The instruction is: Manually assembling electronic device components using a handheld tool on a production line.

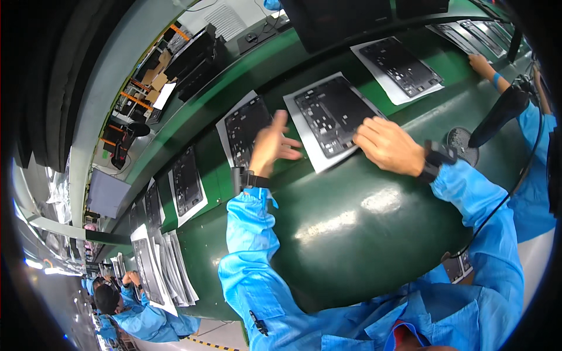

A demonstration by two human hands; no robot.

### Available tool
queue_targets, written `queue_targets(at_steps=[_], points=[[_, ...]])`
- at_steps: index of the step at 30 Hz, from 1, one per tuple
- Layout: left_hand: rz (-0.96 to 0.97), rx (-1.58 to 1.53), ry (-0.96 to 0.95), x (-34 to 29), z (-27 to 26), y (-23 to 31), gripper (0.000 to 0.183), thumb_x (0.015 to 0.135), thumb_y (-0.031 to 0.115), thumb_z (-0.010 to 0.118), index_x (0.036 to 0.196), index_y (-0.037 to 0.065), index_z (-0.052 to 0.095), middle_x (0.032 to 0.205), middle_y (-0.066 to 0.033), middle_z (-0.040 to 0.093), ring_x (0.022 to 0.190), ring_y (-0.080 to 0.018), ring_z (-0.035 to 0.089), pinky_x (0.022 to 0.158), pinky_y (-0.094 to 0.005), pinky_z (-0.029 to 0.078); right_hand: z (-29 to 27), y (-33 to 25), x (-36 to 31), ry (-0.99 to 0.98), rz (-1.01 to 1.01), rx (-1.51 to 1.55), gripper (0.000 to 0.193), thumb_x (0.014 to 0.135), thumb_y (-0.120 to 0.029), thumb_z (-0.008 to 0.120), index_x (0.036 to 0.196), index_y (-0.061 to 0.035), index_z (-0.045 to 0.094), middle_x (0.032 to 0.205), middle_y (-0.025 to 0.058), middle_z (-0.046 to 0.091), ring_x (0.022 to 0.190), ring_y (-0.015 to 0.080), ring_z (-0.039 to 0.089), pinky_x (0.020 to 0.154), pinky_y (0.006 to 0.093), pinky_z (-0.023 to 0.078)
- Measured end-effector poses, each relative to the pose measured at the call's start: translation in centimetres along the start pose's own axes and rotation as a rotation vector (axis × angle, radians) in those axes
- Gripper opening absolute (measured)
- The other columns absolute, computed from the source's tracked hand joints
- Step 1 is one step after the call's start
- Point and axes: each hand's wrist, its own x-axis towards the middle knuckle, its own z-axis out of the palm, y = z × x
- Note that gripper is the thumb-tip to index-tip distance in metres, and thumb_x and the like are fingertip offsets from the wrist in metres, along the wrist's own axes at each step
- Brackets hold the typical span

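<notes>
My left hand [270,147] is raised with fingers spread and slightly blurred, holding nothing. It is in front of a black device housing panel [237,131] and covers part of it. Right of that, another black housing panel [333,111], with many small cutouts and pale patches, lies tilted on a white sheet [319,163]. Over this panel's near right edge, my right hand [386,145] has its fingers curled together; whatever they pinch is hidden. Both wrists wear dark bands.
More housing panels lie on white sheets along the green bench [351,234], one farther right [401,64] and several to the left. A stack of sheets [172,269] stands at lower left. A round dish [462,146] is near the co-worker's sleeve [530,193]. A black cable [509,199] crosses my right sleeve.
</notes>
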Motion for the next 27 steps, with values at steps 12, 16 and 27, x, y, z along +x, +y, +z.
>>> queue_targets(at_steps=[12, 16, 27], points=[[0.234, -0.449, -0.069, -14.3, 17.7, -7.8, 0.045, 0.093, -0.007, 0.068, 0.133, -0.003, 0.049, 0.121, -0.0154, 0.069, 0.106, -0.0219, 0.070, 0.095, -0.0361, 0.057, -16.4, -3.0, -21.4, 0.705, 0.947, -0.175, 0.084, 0.074, -0.014, 0.087, 0.145, 0.0004, 0.043, 0.144, 0.0207, 0.051, 0.127, 0.0295, 0.054, 0.112, 0.0462, 0.039], [0.279, -0.424, -0.077, -17.1, 23.1, -8.9, 0.053, 0.092, -0.007, 0.068, 0.136, -0.001, 0.038, 0.126, -0.0166, 0.062, 0.116, -0.0217, 0.063, 0.101, -0.0356, 0.051, -17.8, 2.3, -15.1, 0.788, 0.857, 0.775, 0.063, 0.091, -0.013, 0.078, 0.143, 0.0004, 0.045, 0.124, 0.0154, 0.064, 0.105, 0.0228, 0.065, 0.100, 0.0372, 0.049], [0.808, 0.636, 0.256, -15.2, 25.0, -2.1, 0.064, 0.081, 0.015, 0.083, 0.138, 0.003, 0.057, 0.131, -0.0193, 0.054, 0.122, -0.0368, 0.053, 0.104, -0.0454, 0.040, -12.4, 8.6, -18.2, 1.011, 0.778, 0.958, 0.024, 0.105, -0.018, 0.061, 0.119, -0.0020, 0.052, 0.070, 0.0034, 0.055, 0.053, 0.0089, 0.051, 0.050, 0.0249, 0.044]])
